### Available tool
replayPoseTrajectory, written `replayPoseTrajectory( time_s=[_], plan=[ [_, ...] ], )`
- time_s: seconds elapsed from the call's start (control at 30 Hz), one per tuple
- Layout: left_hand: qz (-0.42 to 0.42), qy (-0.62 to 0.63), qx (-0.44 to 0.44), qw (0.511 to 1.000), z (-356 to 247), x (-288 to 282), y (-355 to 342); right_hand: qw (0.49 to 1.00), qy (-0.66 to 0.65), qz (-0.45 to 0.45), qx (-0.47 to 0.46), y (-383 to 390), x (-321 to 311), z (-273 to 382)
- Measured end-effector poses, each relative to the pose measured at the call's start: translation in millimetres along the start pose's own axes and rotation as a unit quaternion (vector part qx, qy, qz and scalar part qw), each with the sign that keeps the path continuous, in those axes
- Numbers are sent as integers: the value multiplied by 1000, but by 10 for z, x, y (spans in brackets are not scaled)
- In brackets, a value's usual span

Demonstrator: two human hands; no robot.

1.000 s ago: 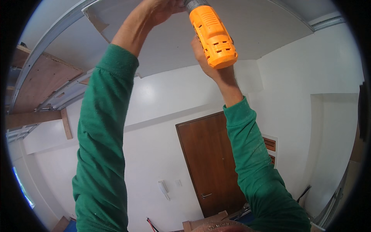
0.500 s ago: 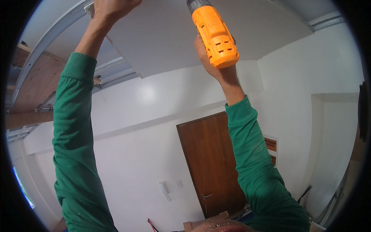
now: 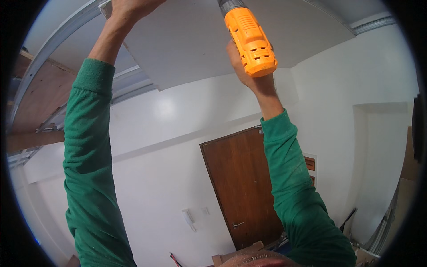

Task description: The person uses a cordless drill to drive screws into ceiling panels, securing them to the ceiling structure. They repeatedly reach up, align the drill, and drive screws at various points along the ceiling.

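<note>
An orange cordless drill point(image 3: 250, 40) with a dark grey chuck is raised overhead at the upper middle, its front end running past the top edge. My right hand point(image 3: 241, 67) is wrapped round its handle from below, largely hidden behind the body. At the upper left, my left hand point(image 3: 133, 10) reaches up to the pale ceiling panel point(image 3: 187, 53), near the panel's edge. The picture cuts off its fingers, so what they do cannot be seen. The drill's tip is also out of view.
A curved metal ceiling channel point(image 3: 53, 38) and wooden boards point(image 3: 42, 95) frame the opening at left. Ahead stand a white wall point(image 3: 151, 191) with an intercom handset point(image 3: 188, 220) and a brown door point(image 3: 235, 187). Long strips point(image 3: 387, 218) lean at the right.
My view has shifted slightly, with the door and wall sliding a little left. Both hands keep their places overhead, and the drill stays in my right hand.
</note>
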State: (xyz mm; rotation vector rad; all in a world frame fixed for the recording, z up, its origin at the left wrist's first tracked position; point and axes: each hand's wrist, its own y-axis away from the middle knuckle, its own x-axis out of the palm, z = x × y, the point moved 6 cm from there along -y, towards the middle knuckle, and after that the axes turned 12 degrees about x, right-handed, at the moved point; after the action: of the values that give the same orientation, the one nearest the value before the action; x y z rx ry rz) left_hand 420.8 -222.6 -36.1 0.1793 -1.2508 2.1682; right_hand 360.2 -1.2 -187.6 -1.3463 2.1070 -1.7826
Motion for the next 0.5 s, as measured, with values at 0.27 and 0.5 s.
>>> replayPoseTrajectory(
  time_s=[0.27,0.5],
  plan=[
    [-20,9,18,1000,-85,-73,-4,999,35,-17,-24,6,-56,16],
    [-67,3,37,997,-136,-124,68,999,33,-11,-26,9,-66,3]
  ],
)
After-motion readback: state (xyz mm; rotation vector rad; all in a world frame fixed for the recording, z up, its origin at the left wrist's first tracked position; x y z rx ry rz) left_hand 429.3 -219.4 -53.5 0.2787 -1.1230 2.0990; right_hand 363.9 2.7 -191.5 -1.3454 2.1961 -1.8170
